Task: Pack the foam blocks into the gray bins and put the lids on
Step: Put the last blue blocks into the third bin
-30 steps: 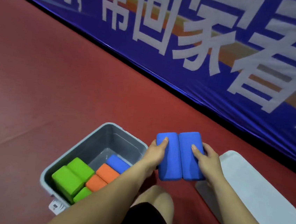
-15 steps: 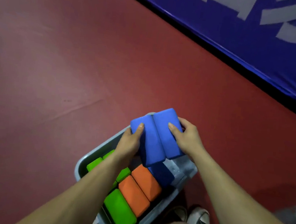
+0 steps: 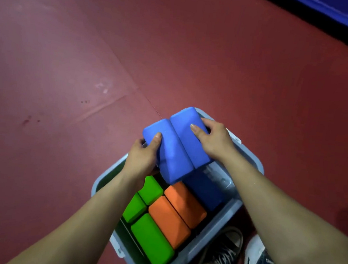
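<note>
Gripping two blue blocks (image 3: 174,153) pressed side by side, the left hand (image 3: 142,159) and right hand (image 3: 213,143) each curl round one, tilted over the bin's (image 3: 253,161) far end. Inside the bin lie green blocks (image 3: 151,240), orange blocks (image 3: 170,219) and a third blue block (image 3: 204,190).

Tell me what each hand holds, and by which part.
The left hand grips the left blue block by its outer side, the right hand the right blue block by its outer side; the thumbs lie on top.

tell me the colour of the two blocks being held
Blue, both blocks; clearest in the head view.
</note>
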Tool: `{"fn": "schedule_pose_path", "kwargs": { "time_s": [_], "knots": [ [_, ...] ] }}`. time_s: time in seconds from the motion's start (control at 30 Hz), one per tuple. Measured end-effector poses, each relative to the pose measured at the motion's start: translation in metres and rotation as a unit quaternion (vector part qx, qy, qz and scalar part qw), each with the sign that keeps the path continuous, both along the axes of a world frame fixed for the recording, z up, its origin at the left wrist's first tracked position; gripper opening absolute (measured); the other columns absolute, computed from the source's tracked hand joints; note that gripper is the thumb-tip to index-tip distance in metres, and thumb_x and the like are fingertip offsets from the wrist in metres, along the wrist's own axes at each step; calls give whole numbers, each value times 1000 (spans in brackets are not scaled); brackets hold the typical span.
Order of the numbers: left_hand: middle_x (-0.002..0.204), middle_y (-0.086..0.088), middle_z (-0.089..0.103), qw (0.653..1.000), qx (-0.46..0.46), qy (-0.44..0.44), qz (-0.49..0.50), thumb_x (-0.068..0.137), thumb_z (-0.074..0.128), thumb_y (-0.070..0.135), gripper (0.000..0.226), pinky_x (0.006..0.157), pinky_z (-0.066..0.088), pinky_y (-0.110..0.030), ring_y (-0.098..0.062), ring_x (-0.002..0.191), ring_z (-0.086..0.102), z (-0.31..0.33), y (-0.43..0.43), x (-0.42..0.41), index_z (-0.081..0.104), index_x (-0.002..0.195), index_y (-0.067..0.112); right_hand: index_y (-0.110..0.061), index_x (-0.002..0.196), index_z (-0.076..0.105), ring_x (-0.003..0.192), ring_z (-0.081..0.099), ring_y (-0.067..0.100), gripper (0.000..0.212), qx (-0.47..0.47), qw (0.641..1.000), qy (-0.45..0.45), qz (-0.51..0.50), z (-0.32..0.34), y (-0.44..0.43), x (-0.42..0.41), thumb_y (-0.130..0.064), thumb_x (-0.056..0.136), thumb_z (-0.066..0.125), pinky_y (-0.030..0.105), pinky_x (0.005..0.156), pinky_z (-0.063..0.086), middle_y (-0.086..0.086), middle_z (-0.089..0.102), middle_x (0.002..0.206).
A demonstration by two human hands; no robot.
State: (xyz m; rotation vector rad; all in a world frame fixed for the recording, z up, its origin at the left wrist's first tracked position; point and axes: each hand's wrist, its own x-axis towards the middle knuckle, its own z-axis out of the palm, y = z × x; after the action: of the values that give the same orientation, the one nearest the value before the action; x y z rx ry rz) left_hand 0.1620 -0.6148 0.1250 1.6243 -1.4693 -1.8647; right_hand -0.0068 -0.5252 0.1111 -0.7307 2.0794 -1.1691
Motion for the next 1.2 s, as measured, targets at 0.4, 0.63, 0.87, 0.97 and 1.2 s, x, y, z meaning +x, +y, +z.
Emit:
{"fn": "schedule_pose_path", "kwargs": {
  "time_s": [0.4, 0.63, 0.87, 0.97, 1.2],
  "knots": [
    [98, 2, 69, 999, 32, -16, 12, 98, 55, 44, 23, 62, 59, -33, -21, 87, 70, -41, -12, 35, 63, 103, 23, -24, 107, 68, 87, 62, 21, 30, 85, 991, 11, 106, -43, -33, 17, -47, 90, 59, 31, 76, 47, -4, 69, 91],
    [104, -19, 71, 996, -51, -66, 40, 86, 74, 42, 38, 71, 58, -49, -15, 72, 64, -94, -23, 38, 68, 106, 10, -22, 135, 52, 122, 55, 33, 53, 148, 979, 1, 136, -91, -50, 20, -55, 94, 51, 41, 102, 44, 9, 61, 133],
    [107, 10, 68, 950, -212, -206, -96, 86, 71, 45, 42, 81, 50, -32, -12, 100, 65, -151, -28, 39, 59, 117, 19, -14, 154, 17, 132, 42, 44, 75, 187, 961, 38, 200, -147, -51, 29, -57, 97, 43, 47, 107, 36, 17, 33, 154],
    [109, 6, 67, 920, -238, -267, -160, 81, 65, 63, 59, 87, 49, -40, -23, 107, 63, -178, -33, 42, 54, 119, 19, -12, 154, 14, 132, 43, 43, 78, 197, 955, 57, 214, -171, -50, 32, -57, 97, 42, 51, 108, 35, 17, 31, 154],
    [137, -23, 52, 811, -368, -410, -197, 87, 31, 67, 89, 109, 26, -64, -44, 128, 45, -218, -16, 40, 40, 147, 1, -7, 154, 8, 134, 38, 40, 84, 245, 926, 162, 236, -202, -62, 44, -63, 97, 31, 69, 111, 11, 16, 32, 151]
  ]
}}
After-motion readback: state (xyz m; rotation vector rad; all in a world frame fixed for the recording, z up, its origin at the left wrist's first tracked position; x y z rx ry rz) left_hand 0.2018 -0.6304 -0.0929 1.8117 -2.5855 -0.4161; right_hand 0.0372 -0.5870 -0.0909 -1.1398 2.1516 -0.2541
